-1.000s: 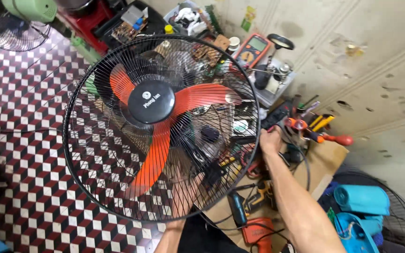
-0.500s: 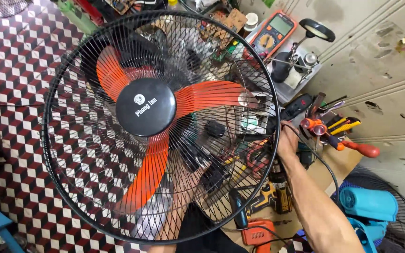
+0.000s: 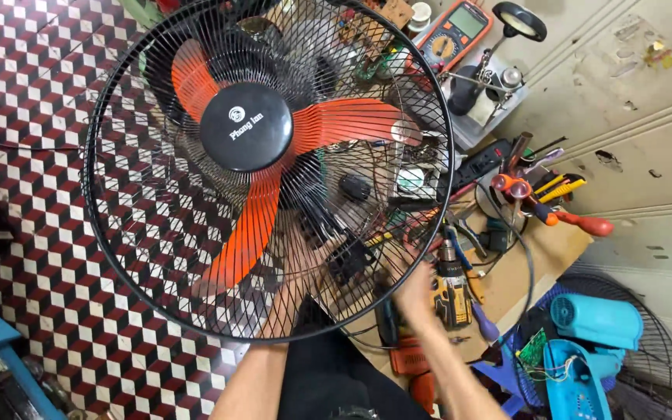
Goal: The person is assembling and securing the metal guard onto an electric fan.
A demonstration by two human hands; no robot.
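From the head view, your left hand [image 3: 305,268] props up the round black wire-caged fan with orange blades [image 3: 270,167] from behind, its grip hidden by the grille. Your right hand [image 3: 418,292] hovers loosely open, empty, beside the yellow cordless drill [image 3: 451,292] at the cluttered wooden surface's [image 3: 554,249] near edge: tool-fetching, apparently; closing around the drill's handle would follow.

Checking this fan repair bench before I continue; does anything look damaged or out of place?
The black fan guard and orange blades look whole. What stands out: a teal fan at lower right lies opened up, its circuit board and wires exposed.

Left forearm [image 3: 254,381] raised, right hand [image 3: 416,292] outstretched
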